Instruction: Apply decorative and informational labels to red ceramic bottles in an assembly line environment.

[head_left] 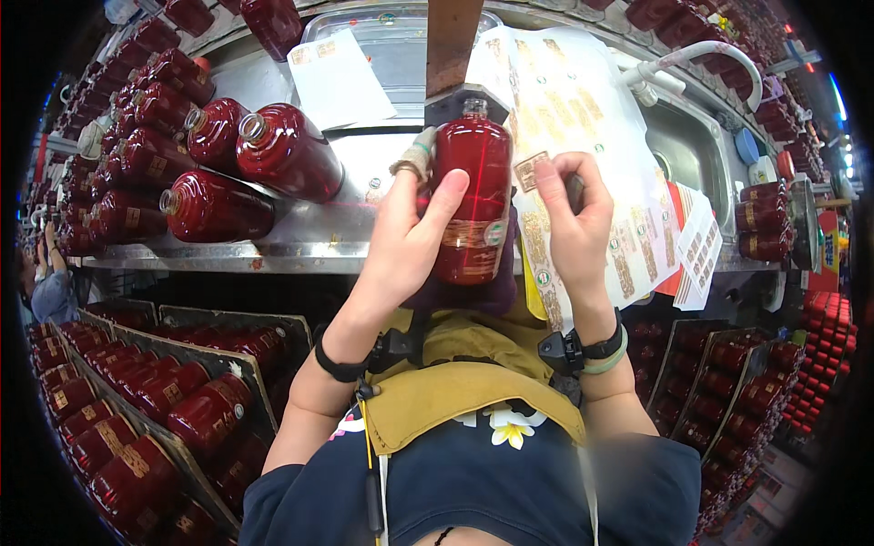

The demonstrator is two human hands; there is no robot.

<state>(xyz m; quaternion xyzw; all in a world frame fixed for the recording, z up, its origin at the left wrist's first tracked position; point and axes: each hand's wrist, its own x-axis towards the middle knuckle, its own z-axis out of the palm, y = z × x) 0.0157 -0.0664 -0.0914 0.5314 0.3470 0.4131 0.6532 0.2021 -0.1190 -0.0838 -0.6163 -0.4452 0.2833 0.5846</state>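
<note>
My left hand (414, 227) is wrapped around a dark red glass bottle (475, 150), the thumb lying along its side. Pale wrapping covers some of that hand's fingertips. The bottle's open neck points away from me, and a gold-patterned label with a round emblem circles its lower part. Between thumb and fingertips, my right hand (578, 209) pinches a small brown-and-gold sticker (531, 171) just right of the bottle, apart from the glass or barely at its edge. Beneath that hand lies a large white sticker sheet (628, 182) with gold patterned labels. Purple cloth (464, 296) shows under the bottle.
Several red bottles (291, 150) crowd the steel counter (319, 223) at left. A white sheet (341, 82) lies behind them. At right are a sink (678, 136), a curved tap (710, 50) and a smaller sticker sheet (699, 246). Crates (300, 350) of bottles stand below.
</note>
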